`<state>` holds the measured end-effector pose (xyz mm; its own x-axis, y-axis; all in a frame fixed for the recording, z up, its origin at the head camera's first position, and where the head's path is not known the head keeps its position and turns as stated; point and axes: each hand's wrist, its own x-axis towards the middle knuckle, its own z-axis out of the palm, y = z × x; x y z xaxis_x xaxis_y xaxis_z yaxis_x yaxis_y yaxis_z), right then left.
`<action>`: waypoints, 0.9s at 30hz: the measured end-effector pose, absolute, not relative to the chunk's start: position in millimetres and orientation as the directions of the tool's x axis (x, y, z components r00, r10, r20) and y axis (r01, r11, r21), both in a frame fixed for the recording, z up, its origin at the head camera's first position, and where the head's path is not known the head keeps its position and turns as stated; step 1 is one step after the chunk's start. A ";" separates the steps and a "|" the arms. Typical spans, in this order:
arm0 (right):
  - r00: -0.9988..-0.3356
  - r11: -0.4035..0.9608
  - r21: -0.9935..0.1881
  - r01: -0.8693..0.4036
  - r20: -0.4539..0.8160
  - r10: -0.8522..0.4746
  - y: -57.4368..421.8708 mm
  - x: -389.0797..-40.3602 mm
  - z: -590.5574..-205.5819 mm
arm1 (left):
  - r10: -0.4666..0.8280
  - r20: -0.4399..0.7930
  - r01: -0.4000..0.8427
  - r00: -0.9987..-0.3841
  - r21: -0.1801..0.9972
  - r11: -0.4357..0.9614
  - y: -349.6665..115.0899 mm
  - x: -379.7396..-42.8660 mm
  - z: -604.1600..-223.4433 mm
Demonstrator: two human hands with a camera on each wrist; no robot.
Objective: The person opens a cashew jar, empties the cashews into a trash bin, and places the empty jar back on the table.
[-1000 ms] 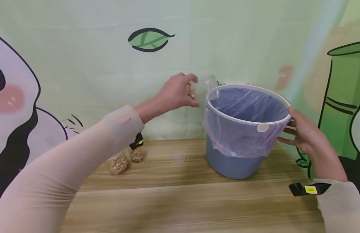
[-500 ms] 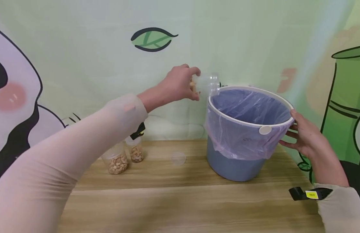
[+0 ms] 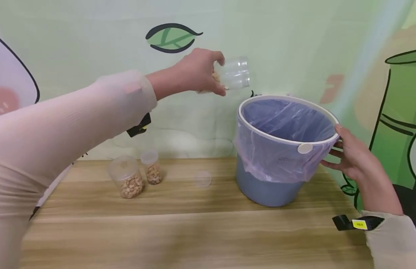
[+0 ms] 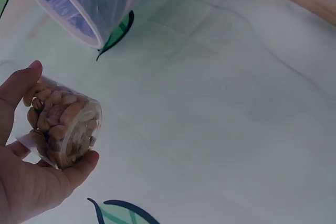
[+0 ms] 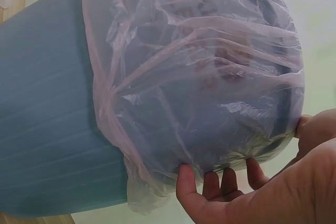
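Observation:
My left hand (image 3: 197,71) grips a clear plastic jar (image 3: 236,73), lying on its side in the air with its mouth to the right, higher than the bin and left of it. Cashew-like nuts (image 4: 55,114) lie gathered toward the jar's base in the left wrist view. A blue-grey trash bin (image 3: 270,194) stands tilted toward the left on the table, lined with a thin pink bag (image 3: 278,164) folded over its white rim. My right hand (image 3: 357,160) holds the bin's right side, thumb at the rim and fingertips against the bagged outer wall.
On the wooden table (image 3: 194,239), a wide jar of nuts (image 3: 131,183) and a slimmer jar of nuts (image 3: 152,170) stand at the left. A round clear lid (image 3: 203,178) lies between them and the bin. A printed green cloth (image 3: 278,37) hangs behind.
My left hand has raised the tilted jar up and away from the bin's left rim. The two standing jars show more fully now. My right hand stays at the bin.

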<state>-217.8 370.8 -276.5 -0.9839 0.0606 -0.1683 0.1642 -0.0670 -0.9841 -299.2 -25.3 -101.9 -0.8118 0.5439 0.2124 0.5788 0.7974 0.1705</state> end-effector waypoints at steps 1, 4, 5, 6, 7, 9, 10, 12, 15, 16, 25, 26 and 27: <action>-0.984 -0.066 -0.984 0.165 -0.169 0.061 370.7 -217.0 -277.1 | 0.550 0.206 0.582 -0.809 0.160 0.797 -26.1 -300.0 -100.7; -0.984 -0.069 -0.984 0.162 -0.166 0.059 370.1 -215.5 -278.5 | 0.576 0.191 0.601 -0.795 0.118 0.790 -27.4 -302.0 -97.2; -0.985 -0.070 -0.985 0.159 -0.163 0.056 369.7 -215.4 -278.8 | 0.585 0.186 0.608 -0.790 0.103 0.788 -27.6 -302.4 -96.0; -0.986 -0.067 -0.985 0.157 -0.161 0.053 369.0 -215.7 -279.2 | 0.592 0.180 0.612 -0.786 0.089 0.786 -27.7 -302.9 -95.2; -0.986 -0.065 -0.986 0.155 -0.158 0.049 368.2 -216.2 -279.4 | 0.597 0.172 0.615 -0.784 0.082 0.784 -27.5 -303.3 -94.9; -0.986 -0.062 -0.986 0.155 -0.158 0.043 366.9 -217.4 -279.6 | 0.604 0.153 0.618 -0.782 0.067 0.783 -26.4 -303.5 -95.6; -0.986 -0.058 -0.986 0.157 -0.160 0.041 366.3 -218.2 -279.5 | 0.605 0.146 0.618 -0.783 0.061 0.784 -25.5 -303.5 -96.4; -0.986 -0.047 -0.986 0.162 -0.163 0.038 365.5 -219.7 -279.3 | 0.609 0.141 0.620 -0.780 0.050 0.783 -23.0 -304.1 -99.1; -0.985 -0.031 -0.986 0.166 -0.167 0.038 364.7 -221.4 -279.5 | 0.618 0.150 0.627 -0.772 0.019 0.779 -17.8 -304.7 -102.7; -0.985 -0.028 -0.985 0.168 -0.169 0.038 364.4 -221.9 -279.7 | 0.622 0.154 0.630 -0.768 0.001 0.777 -15.8 -304.9 -103.4; -0.987 -0.053 -0.987 0.151 -0.153 0.043 370.7 -217.6 -282.0 | 0.664 0.150 0.662 -0.733 -0.069 0.747 7.5 -303.9 -110.3; -0.988 -0.055 -0.988 0.146 -0.148 0.043 372.0 -216.3 -281.9 | 0.667 0.143 0.664 -0.731 -0.076 0.744 10.0 -303.2 -110.9; -0.988 -0.055 -0.988 0.143 -0.145 0.045 373.1 -215.2 -281.8 | 0.670 0.138 0.666 -0.729 -0.083 0.741 12.2 -302.8 -111.5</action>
